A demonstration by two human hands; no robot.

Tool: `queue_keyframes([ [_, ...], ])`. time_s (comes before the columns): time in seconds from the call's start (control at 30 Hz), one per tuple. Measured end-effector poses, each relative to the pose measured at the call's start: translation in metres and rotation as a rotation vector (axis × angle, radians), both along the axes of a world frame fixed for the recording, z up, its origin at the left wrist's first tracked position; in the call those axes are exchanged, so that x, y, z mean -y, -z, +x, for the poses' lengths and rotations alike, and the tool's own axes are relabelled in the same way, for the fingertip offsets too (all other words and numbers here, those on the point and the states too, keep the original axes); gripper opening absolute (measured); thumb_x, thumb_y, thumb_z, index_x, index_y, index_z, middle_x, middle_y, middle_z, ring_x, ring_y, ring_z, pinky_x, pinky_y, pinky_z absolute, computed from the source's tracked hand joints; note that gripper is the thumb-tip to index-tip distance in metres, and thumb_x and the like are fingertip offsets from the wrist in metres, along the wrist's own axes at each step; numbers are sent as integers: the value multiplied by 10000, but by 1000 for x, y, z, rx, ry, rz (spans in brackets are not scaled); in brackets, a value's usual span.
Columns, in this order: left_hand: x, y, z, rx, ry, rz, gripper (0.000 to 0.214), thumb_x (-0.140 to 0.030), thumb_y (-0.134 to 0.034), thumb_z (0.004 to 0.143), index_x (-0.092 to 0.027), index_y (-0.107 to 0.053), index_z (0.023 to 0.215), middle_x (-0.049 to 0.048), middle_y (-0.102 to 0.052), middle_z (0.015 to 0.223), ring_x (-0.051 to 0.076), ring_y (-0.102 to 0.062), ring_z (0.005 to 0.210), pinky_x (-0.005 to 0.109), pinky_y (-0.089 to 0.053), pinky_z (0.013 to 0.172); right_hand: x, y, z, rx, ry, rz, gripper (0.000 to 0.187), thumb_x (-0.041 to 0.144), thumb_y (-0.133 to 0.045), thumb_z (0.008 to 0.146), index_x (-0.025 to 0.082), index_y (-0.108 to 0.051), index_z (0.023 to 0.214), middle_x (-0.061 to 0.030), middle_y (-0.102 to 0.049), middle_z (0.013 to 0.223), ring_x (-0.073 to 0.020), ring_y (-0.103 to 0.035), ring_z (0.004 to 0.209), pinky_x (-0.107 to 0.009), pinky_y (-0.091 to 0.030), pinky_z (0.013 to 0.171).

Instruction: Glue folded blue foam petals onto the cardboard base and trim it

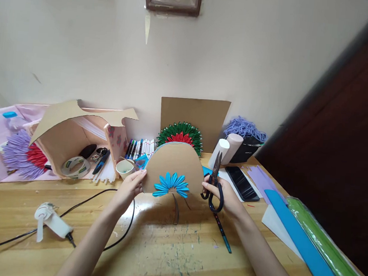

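Note:
I hold up a brown cardboard semicircle (175, 165) with blue paper petals (171, 184) fanned along its lower edge. My left hand (132, 186) pinches its left edge, fingers closed on it. My right hand (222, 195) touches the right edge and has its fingers through the handles of black scissors (214, 183), blades pointing up.
Behind stand a red-and-green paper rosette (181, 134), a cardboard sheet (202, 114), markers (139, 148), a paper cup (125, 167) and an open box (70, 141) with tape. A glue gun (50, 223) with its cable lies left. A phone (242, 183), blue and green paper rolls (316, 248) lie right.

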State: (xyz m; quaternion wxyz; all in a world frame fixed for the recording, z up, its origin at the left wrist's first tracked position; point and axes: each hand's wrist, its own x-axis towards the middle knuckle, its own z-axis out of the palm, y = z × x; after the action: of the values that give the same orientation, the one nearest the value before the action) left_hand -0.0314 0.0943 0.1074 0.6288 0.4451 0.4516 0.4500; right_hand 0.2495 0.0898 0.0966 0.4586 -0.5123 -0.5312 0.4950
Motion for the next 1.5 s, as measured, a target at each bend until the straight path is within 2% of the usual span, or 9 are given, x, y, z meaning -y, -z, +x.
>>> queue_keyframes([
  [0.13,-3,-3,-4,-69,-47,38,422,-483,-606,732,-162,-645,1004,62,-693,922,197,-628,794,270,-481,695,5,0,0,-5,-188,-38,443,583,-575,719,148,-532,792,-21,-572,647,-142,-570,601,-281,-476,610],
  [0.3,-8,-6,-20,-236,-59,116,405,-462,-635,711,-152,-662,969,51,-697,839,201,-618,765,262,-469,674,12,12,2,-65,-466,-129,760,792,-215,716,154,-534,978,-56,-575,757,-150,-583,589,-329,-509,630],
  [0.47,-11,-5,-26,-295,-87,140,405,-485,-632,700,-161,-672,940,40,-697,820,203,-618,758,252,-463,647,22,11,-4,79,-674,-103,788,806,-167,693,155,-550,918,-37,-534,730,-161,-573,628,-336,-505,664],
  [0.63,-13,-8,-28,-303,-140,130,428,-491,-657,668,-140,-680,910,52,-698,791,202,-610,713,253,-462,624,29,2,-7,132,-668,-42,742,771,-159,738,158,-525,937,-20,-512,673,-158,-564,625,-310,-486,648],
  [0.8,-12,-8,-27,-277,-170,112,440,-488,-682,642,-134,-685,905,57,-699,772,208,-613,693,257,-466,598,33,1,-12,130,-609,-44,730,811,-167,691,171,-491,829,-6,-480,618,-143,-521,550,-278,-453,557],
  [1.03,-12,-4,-27,-240,-156,101,447,-482,-668,665,-133,-673,944,56,-703,770,212,-628,695,271,-480,621,39,10,-33,74,-411,-101,719,872,-214,596,192,-419,709,42,-405,538,-99,-452,437,-241,-423,464],
  [1.17,-15,-2,-32,-236,-143,106,418,-466,-669,675,-143,-678,941,47,-704,769,200,-628,702,261,-478,640,38,18,-38,49,-377,-127,691,867,-290,589,195,-403,701,67,-369,497,-70,-377,386,-218,-411,404],
  [1.37,-16,-8,-41,-305,-178,104,407,-484,-693,635,-160,-704,880,43,-700,717,205,-613,669,252,-467,588,32,34,-29,171,-423,-102,581,756,-374,708,181,-452,735,58,-392,516,-68,-387,387,-196,-396,379],
  [1.5,-16,-10,-48,-309,-174,80,401,-484,-708,614,-175,-710,870,35,-699,702,192,-605,636,241,-460,566,32,28,-24,236,-423,-131,449,626,-446,772,181,-500,765,51,-417,512,-73,-394,398,-175,-346,362],
])
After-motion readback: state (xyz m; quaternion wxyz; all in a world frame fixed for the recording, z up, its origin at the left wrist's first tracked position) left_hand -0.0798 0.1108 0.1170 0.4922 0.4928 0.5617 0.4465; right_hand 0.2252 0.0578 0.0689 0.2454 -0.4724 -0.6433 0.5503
